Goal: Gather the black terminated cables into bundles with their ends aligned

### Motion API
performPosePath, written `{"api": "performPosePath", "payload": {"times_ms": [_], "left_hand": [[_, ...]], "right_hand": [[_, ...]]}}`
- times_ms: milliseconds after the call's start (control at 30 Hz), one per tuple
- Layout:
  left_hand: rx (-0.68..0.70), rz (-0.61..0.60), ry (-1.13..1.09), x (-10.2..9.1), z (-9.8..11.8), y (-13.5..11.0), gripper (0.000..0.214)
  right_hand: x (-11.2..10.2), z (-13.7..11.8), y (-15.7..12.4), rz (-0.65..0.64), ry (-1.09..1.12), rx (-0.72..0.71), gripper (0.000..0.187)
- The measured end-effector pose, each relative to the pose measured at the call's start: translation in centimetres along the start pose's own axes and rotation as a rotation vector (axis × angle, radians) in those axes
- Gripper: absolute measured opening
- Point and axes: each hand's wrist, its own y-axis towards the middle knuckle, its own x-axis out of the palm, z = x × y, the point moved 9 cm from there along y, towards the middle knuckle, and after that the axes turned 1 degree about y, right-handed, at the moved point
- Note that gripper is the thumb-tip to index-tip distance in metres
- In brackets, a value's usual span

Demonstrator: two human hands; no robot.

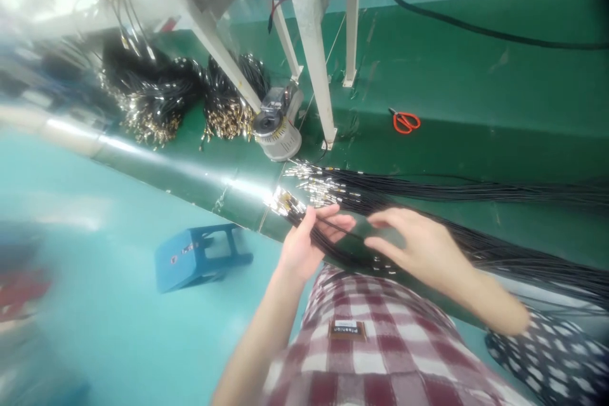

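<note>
A long bundle of thin black wires [476, 196] with shiny metal terminals [314, 181] lies across the green workbench [451, 95]. My left hand [307, 241] is closed around a group of these wires just behind their terminals at the bench edge. My right hand [413, 244] sits a little to the right, its fingers pinching a single black wire stretched between the two hands. Below the hands is a red and white checked garment [361, 342].
Two heaps of black wires with gold ends [157, 101] lie at the bench's far left. A round grey tape dispenser [278, 127] stands by white frame legs [311, 44]. Orange scissors [405, 121] lie further right. A blue stool [200, 257] stands on the teal floor.
</note>
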Motion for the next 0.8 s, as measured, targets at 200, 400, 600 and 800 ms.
{"api": "performPosePath", "payload": {"times_ms": [200, 400, 600, 800], "left_hand": [[0.047, -0.014, -0.043, 0.0, 0.8, -0.1, 0.043], [0.036, 0.020, -0.046, -0.7, 0.5, 0.0, 0.042], [0.084, -0.028, -0.128, 0.1, 1.1, -0.5, 0.048], [0.131, -0.085, -0.180, 1.0, 2.9, -1.6, 0.029]], "right_hand": [[3.7, -4.1, 1.9, -0.114, 0.230, -0.079, 0.038], [4.3, -5.0, 2.3, -0.107, 0.194, -0.084, 0.038], [5.9, -3.3, 1.8, -0.233, 0.322, -0.069, 0.027], [6.8, -5.0, -0.6, -0.395, 0.355, -0.169, 0.037]]}}
